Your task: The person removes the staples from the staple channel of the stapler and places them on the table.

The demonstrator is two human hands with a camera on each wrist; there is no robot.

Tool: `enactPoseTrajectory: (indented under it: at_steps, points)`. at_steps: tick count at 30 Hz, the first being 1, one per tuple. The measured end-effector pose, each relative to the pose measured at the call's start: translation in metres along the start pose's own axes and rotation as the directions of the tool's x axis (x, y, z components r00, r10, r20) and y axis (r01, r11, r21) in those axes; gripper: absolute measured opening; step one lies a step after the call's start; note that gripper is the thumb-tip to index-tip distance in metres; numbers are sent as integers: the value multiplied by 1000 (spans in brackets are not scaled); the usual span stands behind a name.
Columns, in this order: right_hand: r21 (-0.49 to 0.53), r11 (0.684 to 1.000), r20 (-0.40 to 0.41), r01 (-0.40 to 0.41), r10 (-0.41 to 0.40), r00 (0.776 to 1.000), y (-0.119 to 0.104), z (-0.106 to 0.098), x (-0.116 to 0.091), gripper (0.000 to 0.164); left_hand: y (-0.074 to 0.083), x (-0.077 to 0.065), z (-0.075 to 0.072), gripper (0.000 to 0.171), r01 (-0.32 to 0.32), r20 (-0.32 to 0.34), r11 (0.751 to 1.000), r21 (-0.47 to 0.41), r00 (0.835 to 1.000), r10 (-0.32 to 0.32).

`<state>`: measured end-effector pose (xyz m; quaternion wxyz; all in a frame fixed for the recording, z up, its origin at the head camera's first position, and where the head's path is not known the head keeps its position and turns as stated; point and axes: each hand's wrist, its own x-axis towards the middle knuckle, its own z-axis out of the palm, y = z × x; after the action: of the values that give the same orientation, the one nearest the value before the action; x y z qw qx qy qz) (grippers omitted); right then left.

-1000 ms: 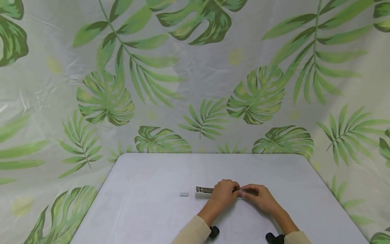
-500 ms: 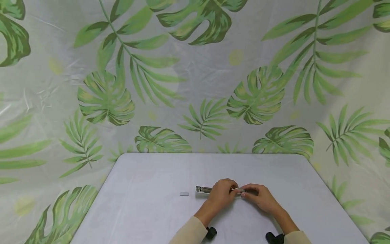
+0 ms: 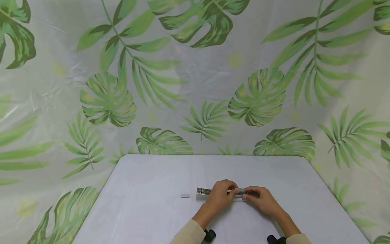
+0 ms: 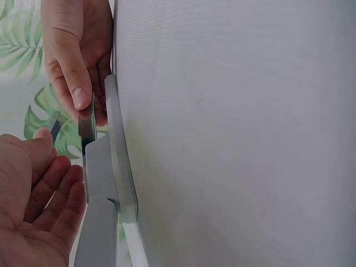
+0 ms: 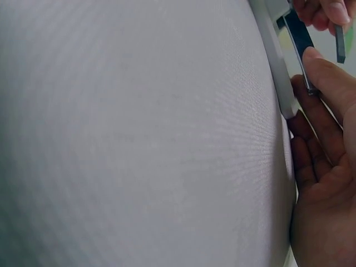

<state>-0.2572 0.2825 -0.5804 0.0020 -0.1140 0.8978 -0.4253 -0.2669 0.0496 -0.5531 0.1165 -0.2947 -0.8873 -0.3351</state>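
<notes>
A white-and-grey stapler (image 3: pixel 203 191) lies opened on the table, its middle hidden behind my left hand (image 3: pixel 220 196). My left hand pinches a short grey strip of staples (image 4: pixel 55 127) between thumb and fingertip, just above the stapler and apart from it in the left wrist view. At the stapler's right end, my right hand (image 3: pixel 261 200) pinches the metal magazine (image 5: pixel 300 39), thumb on top and fingers beneath. The grey stapler body (image 4: pixel 101 172) stretches past the left hand's loosely curled other fingers in the left wrist view.
Another short strip of staples (image 3: pixel 185 196) lies on the white table (image 3: pixel 146 210), left of the stapler. Behind the table's far edge hangs a leaf-patterned curtain (image 3: pixel 207 78). A black wrist camera (image 3: pixel 209 235) sits at the left sleeve.
My left hand has drawn slightly left from my right fingertips, and more of the grey strip and magazine shows between the hands. The right hand keeps its grip. The head view has shifted slightly.
</notes>
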Motion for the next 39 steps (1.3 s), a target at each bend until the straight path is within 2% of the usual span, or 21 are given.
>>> enactPoseTrajectory:
  at_steps: [6,10,21,31,39]
  points:
    - [-17,1000,-13,3,-3,1000,2,0,-1,30,-2,-3,-7,15,-24,-48,999,-27,999,23]
    - [1,1000,-7,-24,24,1000,1,0,-1,29,-5,-5,-9,15,-16,-54,998,-61,998,12]
    - [-20,1000,-17,8,-8,1000,1,2,-1,28,-9,-8,-24,14,-34,-127,993,-109,992,20]
    - [-11,1000,-24,1,-1,1000,2,3,0,27,-19,-12,-39,16,-69,-135,991,-115,990,53]
    - [-23,1000,-38,-4,3,999,0,3,-1,25,-24,-18,-54,17,-36,-138,992,-120,990,19]
